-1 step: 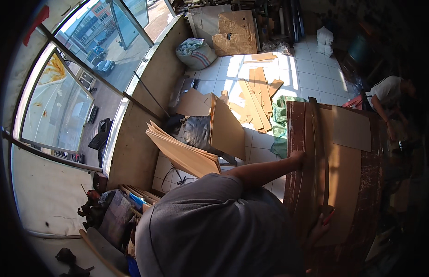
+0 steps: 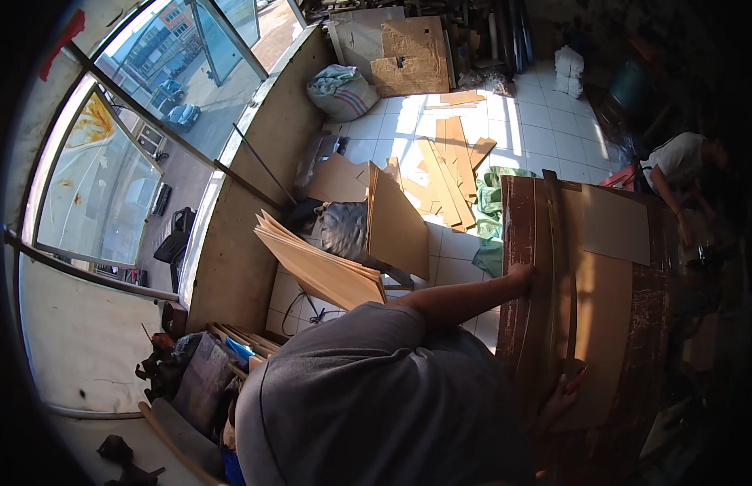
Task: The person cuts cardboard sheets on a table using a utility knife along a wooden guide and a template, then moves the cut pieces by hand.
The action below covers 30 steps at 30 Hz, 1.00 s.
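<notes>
My left arm stretches out to the worn dark-red tabletop (image 2: 647, 340). My left hand (image 2: 520, 279) rests on brown sheet material near the table's left edge; its fingers are in shadow and hard to make out. Closer to me, my right hand (image 2: 560, 398) is closed around a slim red tool (image 2: 577, 379), whose tip I cannot make out. The tool is beside the near end of a long, narrow dark bar (image 2: 564, 267), which runs lengthwise over the table. Under and beside the bar lies a brown cardboard sheet (image 2: 607, 324). A smaller, paler sheet (image 2: 617, 223) overlaps its far end.
Left of me, a stack of cardboard sheets (image 2: 315, 263) leans by another upright stack (image 2: 396, 223). Cardboard strips (image 2: 453, 174) litter the tiled floor, with green plastic (image 2: 491, 219) against the table. A stuffed sack (image 2: 342, 91) stands by the window wall. Another person (image 2: 675, 170) bends at the right.
</notes>
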Available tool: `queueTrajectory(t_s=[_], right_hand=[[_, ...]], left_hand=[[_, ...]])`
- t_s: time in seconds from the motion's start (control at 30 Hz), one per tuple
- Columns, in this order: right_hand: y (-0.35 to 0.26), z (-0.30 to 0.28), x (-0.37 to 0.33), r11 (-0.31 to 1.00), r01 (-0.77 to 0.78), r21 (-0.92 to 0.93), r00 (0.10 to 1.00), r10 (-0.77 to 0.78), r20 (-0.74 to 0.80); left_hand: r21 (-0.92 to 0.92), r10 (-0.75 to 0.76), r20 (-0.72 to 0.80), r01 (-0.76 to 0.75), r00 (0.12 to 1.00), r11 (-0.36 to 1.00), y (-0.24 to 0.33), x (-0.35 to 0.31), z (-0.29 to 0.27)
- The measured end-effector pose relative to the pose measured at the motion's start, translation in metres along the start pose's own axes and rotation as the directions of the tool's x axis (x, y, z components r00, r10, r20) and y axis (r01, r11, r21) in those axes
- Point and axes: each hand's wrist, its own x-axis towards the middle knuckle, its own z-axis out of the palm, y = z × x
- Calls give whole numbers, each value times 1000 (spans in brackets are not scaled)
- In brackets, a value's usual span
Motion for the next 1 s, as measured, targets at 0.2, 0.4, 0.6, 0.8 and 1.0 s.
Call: queueTrajectory(t_s=[0.2, 0.4, 0.6, 0.8, 1.0], right_hand=[[27, 5, 4, 1000, -7, -19, 995, 5, -99], [58, 13, 30, 997, -72, -8, 996, 72, 58], [39, 13, 28, 997, -72, 15, 997, 72, -6], [43, 13, 27, 998, -14, 54, 1000, 14, -14], [30, 10, 25, 999, -24, -48, 1000, 23, -2]], left_hand=[[245, 92, 359, -189, 929, 951, -27, -8, -15], [264, 253, 257, -320, 933, 910, -25, -41, -27], [89, 358, 235, -387, 904, 918, 36, -107, -24], [138, 211, 279, -256, 937, 957, 57, -121, -18], [10, 115, 371, -128, 921, 992, 57, -126, -33]])
